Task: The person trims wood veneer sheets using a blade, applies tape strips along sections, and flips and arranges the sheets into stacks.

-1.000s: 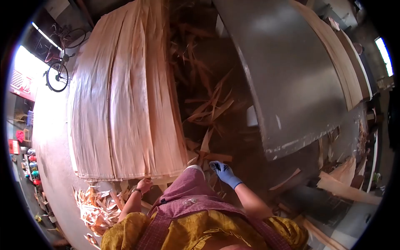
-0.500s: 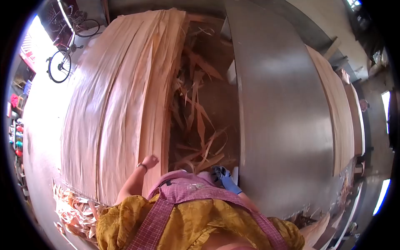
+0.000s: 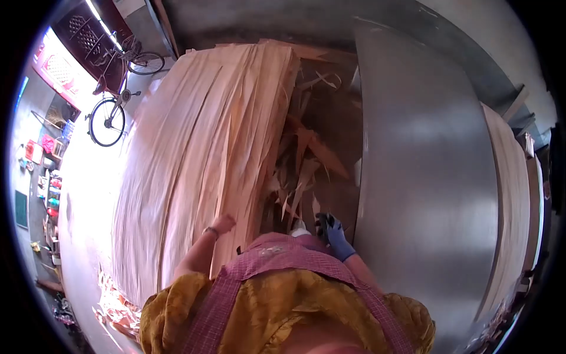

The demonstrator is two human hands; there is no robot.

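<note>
My left hand (image 3: 223, 224), bare with a band on the wrist, is over the near right edge of a tall stack of wood veneer sheets (image 3: 194, 147). Its fingers are curled in and nothing shows in them; whether it touches the top sheet I cannot tell. My right hand (image 3: 333, 232) wears a blue glove with dark fingers. It hangs low in the gap between the stack and a smooth grey metal-topped table (image 3: 424, 153), its fingers bent. What they hold, if anything, I cannot make out.
Torn veneer strips (image 3: 306, 153) litter the floor of the gap. A light shoe (image 3: 299, 228) shows below my apron. More veneer (image 3: 512, 189) lies beyond the table on the right. Scraps (image 3: 118, 304) are heaped at lower left, and a bicycle (image 3: 107, 121) stands behind.
My view has shifted, so the stack and table appear farther right and lower. The right hand has risen slightly and shows more beside the apron. A shoe has come into view.
</note>
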